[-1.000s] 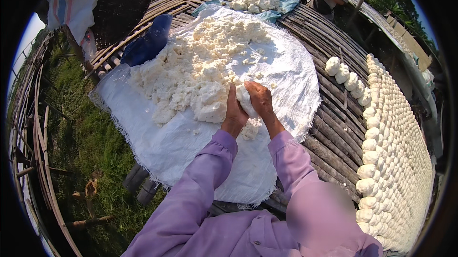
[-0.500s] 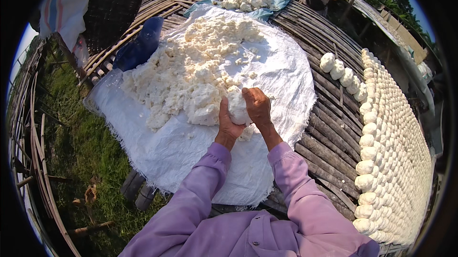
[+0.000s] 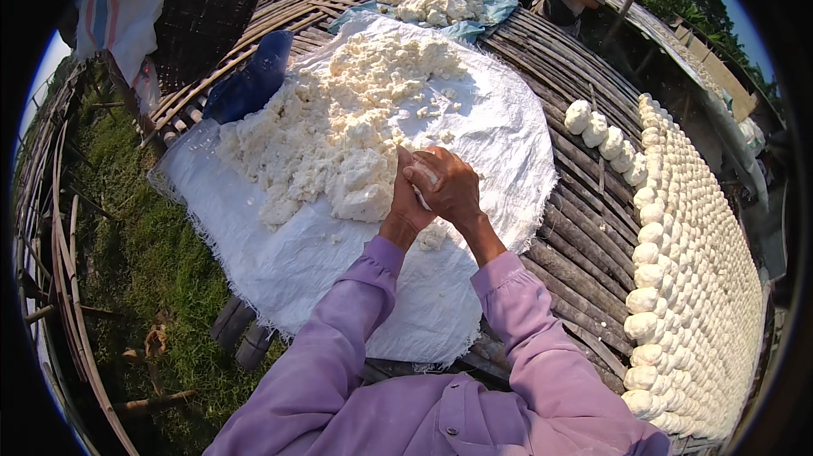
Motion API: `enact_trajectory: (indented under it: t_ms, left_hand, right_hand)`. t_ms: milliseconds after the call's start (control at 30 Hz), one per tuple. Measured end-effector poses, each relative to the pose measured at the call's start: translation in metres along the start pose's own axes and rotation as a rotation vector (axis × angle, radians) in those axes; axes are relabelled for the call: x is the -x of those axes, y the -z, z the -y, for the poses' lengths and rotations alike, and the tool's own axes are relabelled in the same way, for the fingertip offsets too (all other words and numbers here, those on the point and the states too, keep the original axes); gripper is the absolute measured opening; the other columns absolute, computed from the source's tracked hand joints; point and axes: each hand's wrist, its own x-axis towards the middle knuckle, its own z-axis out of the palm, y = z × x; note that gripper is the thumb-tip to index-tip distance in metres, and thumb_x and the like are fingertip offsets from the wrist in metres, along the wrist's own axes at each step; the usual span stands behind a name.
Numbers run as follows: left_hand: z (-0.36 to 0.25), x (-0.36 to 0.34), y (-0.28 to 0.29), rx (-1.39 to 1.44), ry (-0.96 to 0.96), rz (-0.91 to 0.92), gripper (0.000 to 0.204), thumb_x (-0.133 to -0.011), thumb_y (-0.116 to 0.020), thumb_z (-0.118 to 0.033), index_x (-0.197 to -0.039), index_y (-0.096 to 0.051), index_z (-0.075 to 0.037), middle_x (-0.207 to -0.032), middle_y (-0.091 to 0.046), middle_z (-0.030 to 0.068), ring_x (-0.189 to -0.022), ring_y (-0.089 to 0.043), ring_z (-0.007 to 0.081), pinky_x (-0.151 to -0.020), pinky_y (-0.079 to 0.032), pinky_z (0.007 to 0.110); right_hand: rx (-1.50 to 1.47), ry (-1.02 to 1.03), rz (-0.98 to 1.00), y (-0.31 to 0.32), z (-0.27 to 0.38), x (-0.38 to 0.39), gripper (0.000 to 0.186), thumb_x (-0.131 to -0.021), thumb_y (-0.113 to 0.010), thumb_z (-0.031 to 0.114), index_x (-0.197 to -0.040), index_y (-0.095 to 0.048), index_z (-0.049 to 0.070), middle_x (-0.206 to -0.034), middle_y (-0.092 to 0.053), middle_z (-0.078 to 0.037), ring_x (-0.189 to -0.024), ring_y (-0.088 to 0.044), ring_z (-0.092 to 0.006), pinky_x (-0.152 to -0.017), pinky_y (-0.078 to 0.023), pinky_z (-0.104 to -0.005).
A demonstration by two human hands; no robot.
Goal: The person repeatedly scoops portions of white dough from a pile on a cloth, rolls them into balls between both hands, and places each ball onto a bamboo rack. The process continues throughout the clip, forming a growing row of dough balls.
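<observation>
1. Slats (image 3: pixel 584 261) carry a white sheet (image 3: pixel 423 304), with a crumbly heap (image 3: pixel 330 134) on its far left.
2. Left hand (image 3: pixel 406 202) and right hand (image 3: pixel 450 189) are clamped together around a lump (image 3: pixel 421 196), at the heap's near right.
3. Uneven pressure could split the lump, dropping crumbs on the sheet.
4. No writing is readable.

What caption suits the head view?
Left hand and right hand clasp a white doughy lump above a woven sheet, rows of balls at right.
</observation>
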Motion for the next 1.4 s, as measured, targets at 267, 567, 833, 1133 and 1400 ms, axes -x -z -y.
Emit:
enact_trajectory:
  t_ms: [267,567,833,1133,1400]
  left_hand:
    - [0.03,-0.007,0.009,0.155,-0.015,-0.193,0.095,-0.086,-0.046,-0.087,-0.145,-0.046,-0.012,-0.144,-0.052,0.0133,-0.133,-0.05,0.0349,-0.109,-0.04,0.063]
    - [0.028,-0.011,0.005,-0.111,0.018,-0.011,0.093,-0.084,-0.048,-0.087,-0.143,-0.049,-0.014,-0.138,-0.057,0.0127,-0.125,-0.058,0.0392,-0.104,-0.047,0.064]
    - [0.038,-0.01,0.011,0.031,-0.067,-0.09,0.097,-0.086,-0.051,-0.084,-0.146,-0.042,-0.009,-0.144,-0.052,0.0144,-0.13,-0.055,0.0355,-0.105,-0.048,0.061]
    - [0.038,-0.01,-0.005,-0.106,0.071,0.01,0.102,-0.087,-0.051,-0.083,-0.152,-0.035,-0.008,-0.144,-0.052,0.0145,-0.133,-0.053,0.0346,-0.109,-0.044,0.055]
    - [0.048,-0.008,0.008,0.011,-0.022,-0.14,0.099,-0.082,-0.06,-0.082,-0.152,-0.041,-0.014,-0.148,-0.051,0.0106,-0.137,-0.05,0.0344,-0.109,-0.042,0.061]
  right_hand:
    - [0.017,0.211,-0.304,-0.015,-0.027,0.019,0.044,-0.103,-0.056,0.04,-0.123,-0.07,0.004,-0.116,-0.071,-0.018,-0.104,-0.07,-0.0349,-0.091,-0.055,-0.0404]
    - [-0.042,-0.127,-0.092,-0.001,-0.024,0.005,0.036,-0.101,-0.058,0.041,-0.1,-0.075,0.009,-0.101,-0.074,-0.013,-0.093,-0.071,-0.0332,-0.081,-0.056,-0.0437]
    - [-0.224,-0.182,0.03,-0.009,-0.034,0.021,0.046,-0.105,-0.05,0.043,-0.122,-0.071,0.006,-0.122,-0.07,-0.02,-0.117,-0.064,-0.0355,-0.1,-0.05,-0.0426]
    - [-0.145,-0.332,-0.113,-0.004,-0.043,0.014,0.04,-0.105,-0.052,0.036,-0.105,-0.075,0.003,-0.098,-0.075,-0.014,-0.094,-0.072,-0.027,-0.082,-0.055,-0.0364]
    - [-0.347,-0.405,-0.015,0.009,-0.032,0.031,0.048,-0.108,-0.046,0.042,-0.124,-0.069,0.003,-0.121,-0.07,-0.019,-0.119,-0.064,-0.0308,-0.101,-0.049,-0.0378]
